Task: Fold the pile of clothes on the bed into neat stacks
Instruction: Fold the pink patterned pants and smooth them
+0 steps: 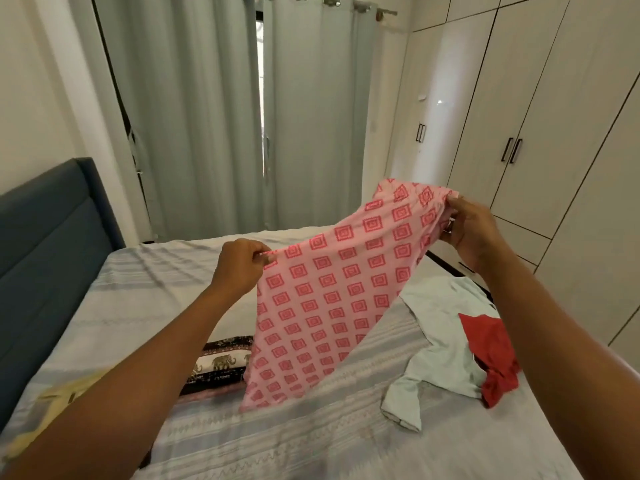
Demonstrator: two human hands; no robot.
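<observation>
The left grip pinches one top corner of a pink cloth printed with red squares; the right grip pinches the other corner, higher and farther right; the cloth hangs spread between them over the middle of the bed, its lower end touching the striped sheet; an elephant-print cloth lies just left of that end, partly behind it; on the right lies a pale green shirt with a red garment on it; a yellow cloth lies near left.
</observation>
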